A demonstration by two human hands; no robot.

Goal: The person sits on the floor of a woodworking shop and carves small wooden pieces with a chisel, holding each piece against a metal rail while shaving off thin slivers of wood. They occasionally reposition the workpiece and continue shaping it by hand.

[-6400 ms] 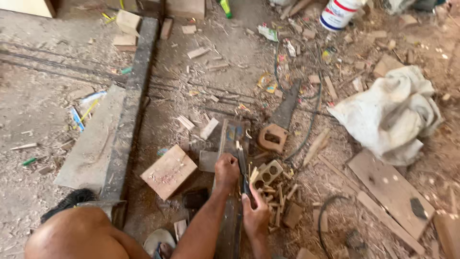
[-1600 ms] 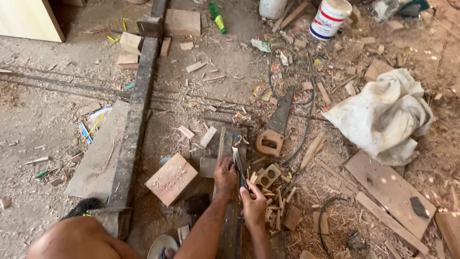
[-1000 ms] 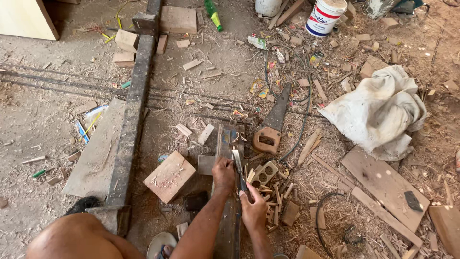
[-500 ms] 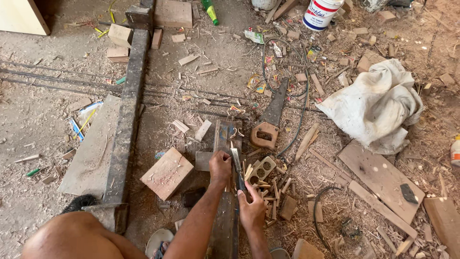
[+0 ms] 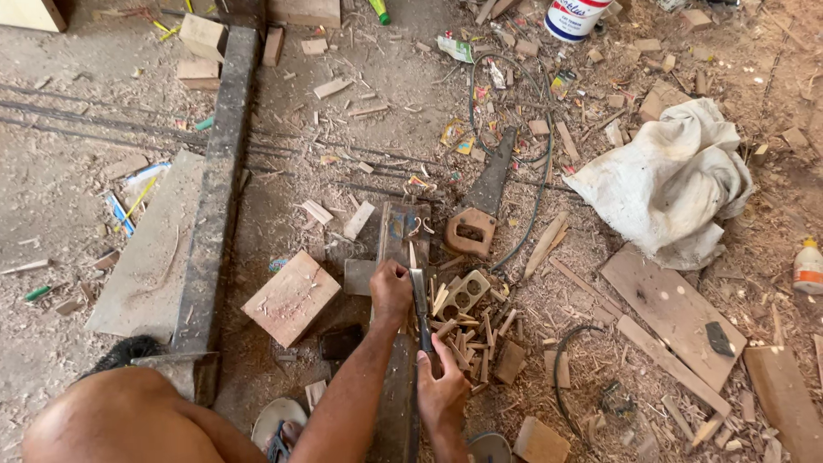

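Wood, dark and narrow: one plank (image 5: 401, 257) lies lengthwise on the shaving-strewn floor (image 5: 77, 197), running toward the viewer; it is the landmark for all entries below.

- Left hand (image 5: 391, 290): closed down on the plank's top face, pinning it.
- Right hand (image 5: 442, 393): wrapped shut around the handle of a chisel (image 5: 418, 296), just right of the plank, blade pointing away along its right edge.
- Splinters and split sticks (image 5: 467, 330): heaped just right of the plank, touching a pale carved frame piece (image 5: 463, 293). Judged: a good deal of trimming is done; the plank's far end looks uncut, so work remains.
- Handsaw (image 5: 480, 210): beyond and right of the plank's far end, handle nearest.
- Square wood block (image 5: 291, 297): just left of the plank.
- Long dark beam (image 5: 216, 189): well left, roughly parallel.
- White cloth (image 5: 669, 189): well right.
- Flat boards (image 5: 677, 313): right, nearer than the cloth.
- Glue bottle (image 5: 807, 267): far right.

Not legible: the chisel's cutting edge against the wood; the plank's near end, covered by the forearms; the paint tub (image 5: 576, 15) beyond, cut off by the frame.
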